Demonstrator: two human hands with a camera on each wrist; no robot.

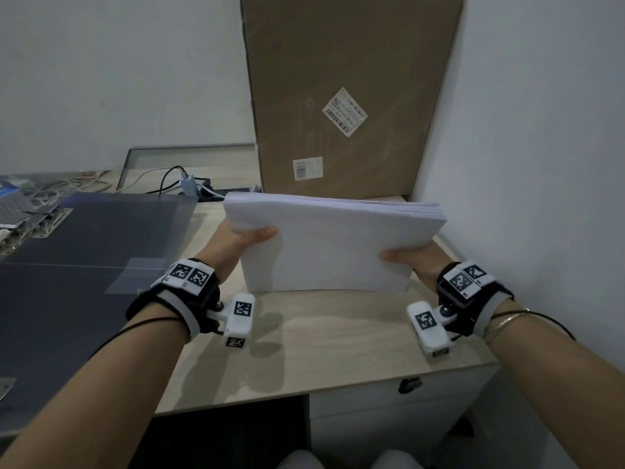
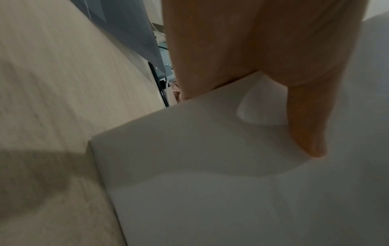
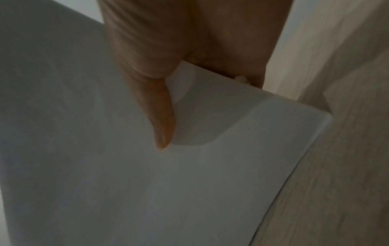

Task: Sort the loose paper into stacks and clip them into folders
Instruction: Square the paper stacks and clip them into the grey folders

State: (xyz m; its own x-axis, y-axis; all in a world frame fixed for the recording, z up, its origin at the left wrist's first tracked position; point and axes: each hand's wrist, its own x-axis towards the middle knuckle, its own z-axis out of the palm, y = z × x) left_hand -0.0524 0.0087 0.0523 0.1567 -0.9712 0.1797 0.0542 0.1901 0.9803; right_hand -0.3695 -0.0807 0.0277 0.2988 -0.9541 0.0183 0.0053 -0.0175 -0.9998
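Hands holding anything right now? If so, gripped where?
Yes: both hold the paper stack. Left hand grips its left edge, right hand its right edge near the front corner, thumbs on top.

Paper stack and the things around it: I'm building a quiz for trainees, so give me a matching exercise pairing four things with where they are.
Things:
1. paper stack
2. cardboard box
3. dark sheet
4. cables

Places:
A. lying flat on the left part of the desk
B. upright against the wall behind the desk
C. held between both hands above the desk
D. at the back of the desk, left of the box

Pairs: 1-C, 2-B, 3-A, 4-D
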